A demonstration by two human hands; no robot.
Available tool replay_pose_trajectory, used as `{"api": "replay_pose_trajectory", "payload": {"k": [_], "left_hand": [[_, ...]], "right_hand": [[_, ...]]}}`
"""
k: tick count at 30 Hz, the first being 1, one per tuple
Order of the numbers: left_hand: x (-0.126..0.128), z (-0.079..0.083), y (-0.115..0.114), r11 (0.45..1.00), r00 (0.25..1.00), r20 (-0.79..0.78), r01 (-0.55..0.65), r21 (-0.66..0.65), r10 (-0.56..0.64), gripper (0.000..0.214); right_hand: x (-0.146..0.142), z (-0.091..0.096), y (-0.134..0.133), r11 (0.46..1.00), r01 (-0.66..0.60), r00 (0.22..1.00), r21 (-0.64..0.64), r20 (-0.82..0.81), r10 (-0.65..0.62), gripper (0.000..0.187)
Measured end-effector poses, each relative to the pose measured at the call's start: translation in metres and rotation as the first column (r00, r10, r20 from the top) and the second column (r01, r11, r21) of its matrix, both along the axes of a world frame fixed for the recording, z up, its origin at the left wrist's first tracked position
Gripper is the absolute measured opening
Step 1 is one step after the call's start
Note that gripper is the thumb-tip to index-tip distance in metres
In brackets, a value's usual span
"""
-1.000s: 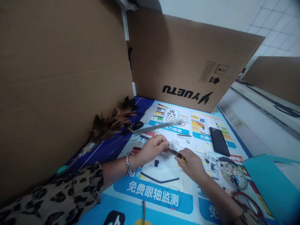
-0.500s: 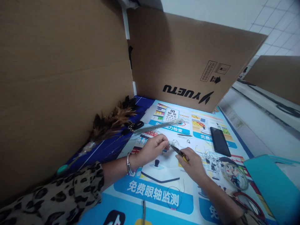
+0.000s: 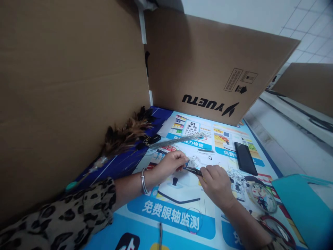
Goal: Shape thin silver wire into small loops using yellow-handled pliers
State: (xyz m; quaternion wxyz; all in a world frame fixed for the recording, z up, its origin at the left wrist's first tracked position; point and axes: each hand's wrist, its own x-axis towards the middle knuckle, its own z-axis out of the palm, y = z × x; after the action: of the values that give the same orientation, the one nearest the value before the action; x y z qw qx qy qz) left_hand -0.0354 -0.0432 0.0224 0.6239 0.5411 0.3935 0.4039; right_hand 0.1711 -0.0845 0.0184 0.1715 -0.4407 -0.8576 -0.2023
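My left hand (image 3: pixel 170 165) pinches a small tangle of thin wire (image 3: pixel 193 161) just above the printed poster (image 3: pixel 179 215) on the table. My right hand (image 3: pixel 215 184) is closed round small pliers (image 3: pixel 194 170) with yellow handles; the dark jaws point left at the wire, close to my left fingertips. A silver bangle sits on my left wrist, and the sleeve has a leopard print.
A bundle of straight wires (image 3: pixel 179 140) lies behind my hands, a feather duster (image 3: pixel 122 139) to the left. A black phone (image 3: pixel 245 158) lies at right, more wire pieces (image 3: pixel 234 175) beside it. Cardboard walls (image 3: pixel 65 86) stand left and behind; a teal folder (image 3: pixel 304 205) at right.
My right hand has turned the pliers from slanting to nearly level, with the jaws brought closer to my left fingertips. My left hand has stayed put on the wire tangle.
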Motion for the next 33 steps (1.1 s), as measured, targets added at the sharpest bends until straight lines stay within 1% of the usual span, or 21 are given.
{"api": "replay_pose_trajectory", "payload": {"k": [4, 9, 13, 17, 28, 33], "left_hand": [[0.001, 0.003, -0.003, 1.000, 0.999, 0.038, -0.009, -0.021, 0.010, 0.025], [0.002, 0.004, -0.007, 0.998, 0.996, 0.082, -0.017, -0.065, 0.022, 0.022], [0.003, 0.002, -0.008, 0.996, 0.996, 0.082, -0.040, -0.085, 0.047, 0.023], [0.004, 0.002, -0.009, 0.990, 0.996, 0.074, -0.042, -0.135, 0.052, 0.022], [0.006, 0.008, -0.011, 0.983, 0.998, 0.024, -0.055, -0.173, 0.060, 0.020], [0.006, 0.009, -0.011, 0.983, 0.998, 0.000, -0.060, -0.175, 0.061, 0.021]], "right_hand": [[0.000, 0.001, -0.002, 0.999, 0.003, 0.998, 0.051, 0.059, -0.006, 0.020], [-0.001, 0.001, -0.004, 0.997, -0.019, 0.996, 0.071, 0.084, 0.013, 0.018], [-0.002, 0.000, -0.004, 0.997, -0.017, 0.995, 0.076, 0.100, 0.009, 0.017], [-0.002, 0.000, -0.005, 0.997, -0.001, 0.993, 0.073, 0.119, -0.008, 0.017], [-0.003, -0.001, -0.005, 0.996, -0.039, 0.997, 0.084, 0.070, 0.033, 0.016], [-0.001, -0.002, -0.006, 0.995, -0.032, 0.992, 0.093, 0.123, 0.021, 0.017]]}}
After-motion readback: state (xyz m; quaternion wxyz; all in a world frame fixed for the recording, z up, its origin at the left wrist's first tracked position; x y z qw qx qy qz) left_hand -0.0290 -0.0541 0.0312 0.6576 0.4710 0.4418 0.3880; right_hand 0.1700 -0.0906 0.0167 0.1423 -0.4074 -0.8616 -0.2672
